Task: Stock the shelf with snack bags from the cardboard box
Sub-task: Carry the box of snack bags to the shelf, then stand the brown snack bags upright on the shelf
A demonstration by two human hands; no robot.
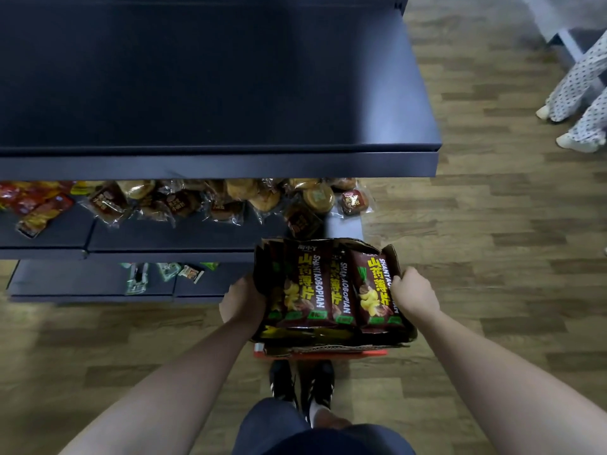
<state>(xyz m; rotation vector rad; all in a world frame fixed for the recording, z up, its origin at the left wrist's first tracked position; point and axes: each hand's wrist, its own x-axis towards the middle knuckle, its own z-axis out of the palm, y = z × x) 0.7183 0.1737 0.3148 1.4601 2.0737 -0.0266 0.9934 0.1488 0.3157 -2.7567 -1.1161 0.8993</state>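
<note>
Hands grasp brown cardboard box of maroon snack bags, fingers clenched on its walls; keep level below dark metal shelf.

head cam | looks steeply down | near box | facing shelf

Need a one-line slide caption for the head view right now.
Both hands, left and right, grip a cardboard box of snack bags before dark shelves.
</note>
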